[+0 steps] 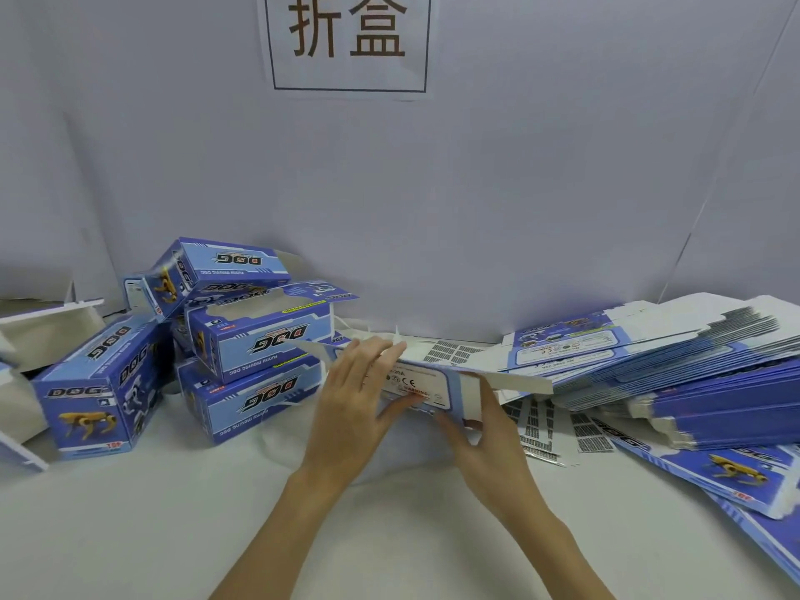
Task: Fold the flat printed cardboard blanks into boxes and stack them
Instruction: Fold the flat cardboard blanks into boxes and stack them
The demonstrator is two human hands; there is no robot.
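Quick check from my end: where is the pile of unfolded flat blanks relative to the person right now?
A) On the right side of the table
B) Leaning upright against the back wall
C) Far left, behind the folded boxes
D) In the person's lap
A: the pile of flat blanks lies fanned out on the right of the table, while the folded boxes sit on the left and both hands work one blank between them.
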